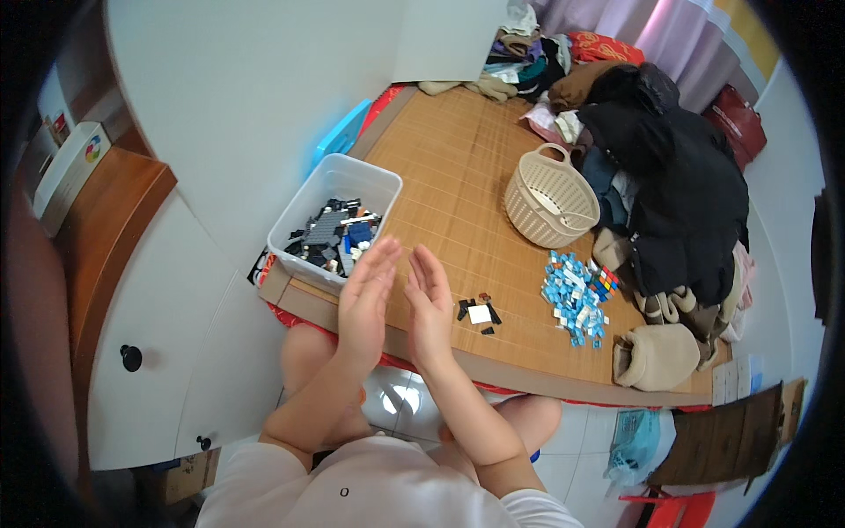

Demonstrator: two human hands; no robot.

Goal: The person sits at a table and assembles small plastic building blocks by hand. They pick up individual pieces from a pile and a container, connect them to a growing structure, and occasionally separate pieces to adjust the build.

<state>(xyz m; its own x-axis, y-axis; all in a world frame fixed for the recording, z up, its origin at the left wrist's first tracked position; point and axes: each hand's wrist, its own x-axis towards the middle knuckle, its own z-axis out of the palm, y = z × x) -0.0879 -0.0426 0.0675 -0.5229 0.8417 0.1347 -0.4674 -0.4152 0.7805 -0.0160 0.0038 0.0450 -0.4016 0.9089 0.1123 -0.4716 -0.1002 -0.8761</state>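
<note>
My left hand point(366, 304) and my right hand point(428, 304) are raised side by side over the near edge of the mat, palms facing each other with a gap between them. Their fingers are stretched out and hold nothing. Beside my left hand stands a clear plastic bin point(283, 211) filled with black, grey, white and blue building bricks point(330, 231). To the right of my right hand, a white square tile point(479, 314) lies among several small black pieces point(464, 310). Farther right is a pile of light blue and white pieces point(576, 299).
A beige woven basket point(550, 207) stands beyond the pile, and a puzzle cube point(604, 283) touches its right side. Dark clothes point(673, 185) are heaped along the right. A blue lid point(341, 136) leans behind the bin. White cabinets point(220, 132) border the left.
</note>
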